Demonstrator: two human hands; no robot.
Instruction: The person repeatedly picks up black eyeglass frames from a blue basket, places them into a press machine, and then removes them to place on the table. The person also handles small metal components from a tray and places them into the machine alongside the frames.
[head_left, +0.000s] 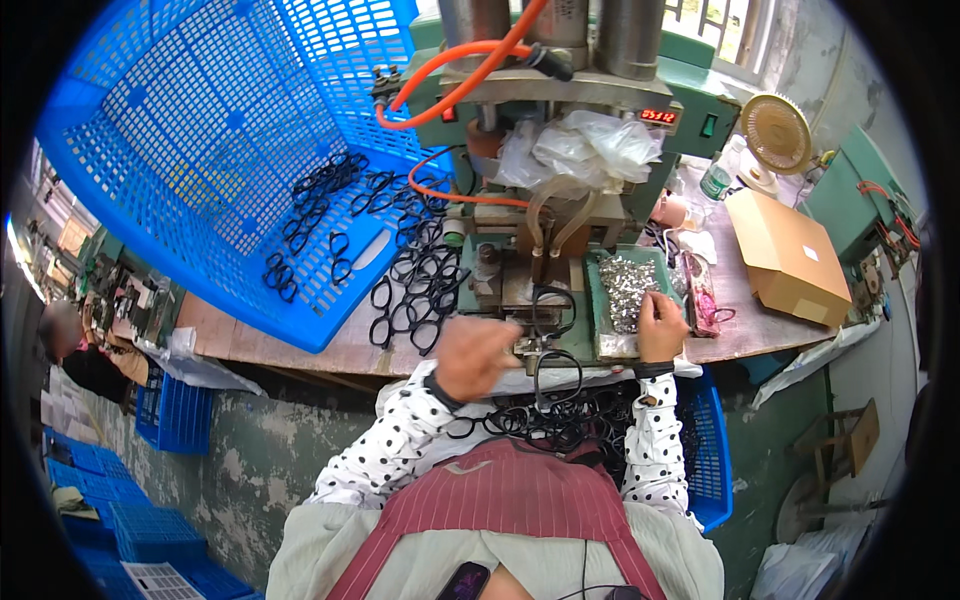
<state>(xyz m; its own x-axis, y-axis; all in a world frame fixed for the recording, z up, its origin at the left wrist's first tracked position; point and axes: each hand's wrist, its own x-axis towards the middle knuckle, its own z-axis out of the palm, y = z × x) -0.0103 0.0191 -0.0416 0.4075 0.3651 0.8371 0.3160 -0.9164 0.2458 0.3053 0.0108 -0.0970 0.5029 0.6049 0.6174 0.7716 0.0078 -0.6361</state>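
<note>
My left hand [475,358] is smeared by motion beside the front of a green press [487,268], left of a black eyeglass frame [557,405]. The frame stands lengthwise at the press's metal fixture, one rim above the other; whether my left hand touches it I cannot tell. My right hand [662,328] is at the right edge of a green tray [603,325] heaped with small silvery metal parts [628,285]. Its fingers are pinched together, and what they hold, if anything, is too small to make out.
Black eyeglass frames [408,300] lie left of the press and inside a large tilted blue basket [235,290]. More frames [590,420] fill a blue crate [712,450] at my lap. A cardboard box [795,262] and fan [777,133] stand right. A person [95,370] sits far left.
</note>
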